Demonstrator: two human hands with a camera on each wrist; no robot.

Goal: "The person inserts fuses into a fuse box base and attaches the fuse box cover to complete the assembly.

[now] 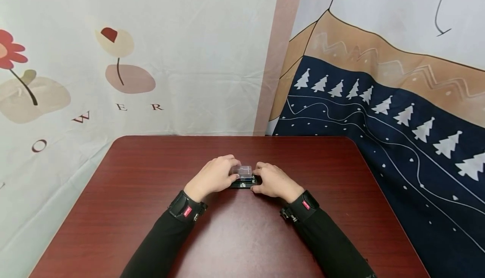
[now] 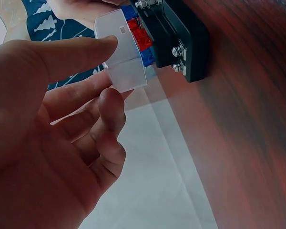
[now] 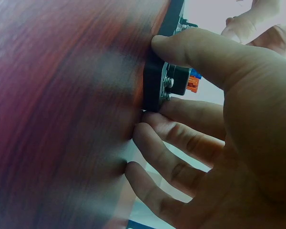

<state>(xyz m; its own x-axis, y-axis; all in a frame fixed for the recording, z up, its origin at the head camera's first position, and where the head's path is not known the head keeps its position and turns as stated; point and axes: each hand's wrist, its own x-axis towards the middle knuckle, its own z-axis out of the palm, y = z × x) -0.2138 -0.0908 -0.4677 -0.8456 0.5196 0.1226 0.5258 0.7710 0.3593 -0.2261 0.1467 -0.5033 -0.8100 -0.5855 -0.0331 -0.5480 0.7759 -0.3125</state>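
Note:
A black fuse block (image 1: 238,185) with metal screw terminals lies on the table. Red (image 2: 141,37) and blue blade fuses (image 2: 147,58) show on it in the left wrist view, and an orange one (image 3: 192,85) in the right wrist view. Between the thumb and fingers of my left hand (image 1: 216,175) is a clear plastic cover (image 2: 126,71), pinched over the fuses. Whether the cover touches the block is hard to tell. My right hand (image 1: 278,181) grips the block's right end, thumb on the near edge; its other fingers reach round the end, some fingertips touching the table.
The reddish-brown wooden table (image 1: 151,210) has rounded far corners. Behind it hangs a pale printed cloth (image 1: 197,50), with a dark blue tree-patterned cloth (image 1: 341,143) to the right. Both wrists wear black straps (image 1: 187,206).

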